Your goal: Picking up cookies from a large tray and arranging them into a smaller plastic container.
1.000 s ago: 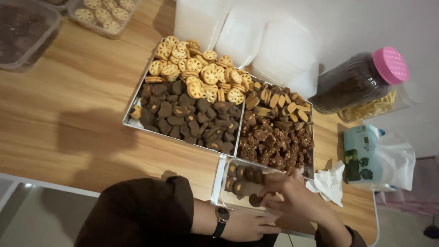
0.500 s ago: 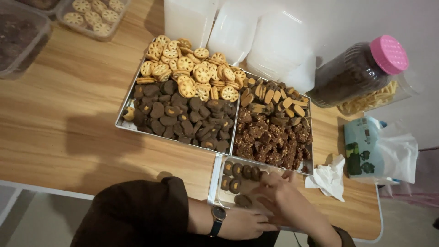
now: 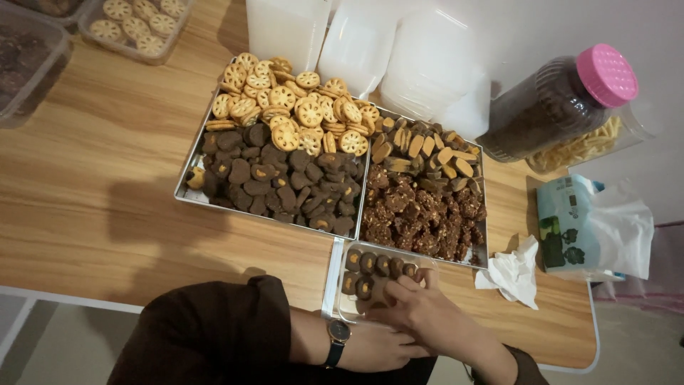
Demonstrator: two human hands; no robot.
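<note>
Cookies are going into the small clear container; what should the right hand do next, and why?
Probably set the next dark cookie in the second row. The right hand is over the clear container, where one row looks complete and the row under it holds only two. The left hand rests at its near edge.

The right hand (image 3: 420, 314) hides much of the clear box (image 3: 347, 299); the left hand (image 3: 377, 349) lies partly beneath it.

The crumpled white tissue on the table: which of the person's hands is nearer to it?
Right. The right hand is at the clear container, left of the tissue; the left hand, with the wristwatch, lies lower and farther left.
</note>
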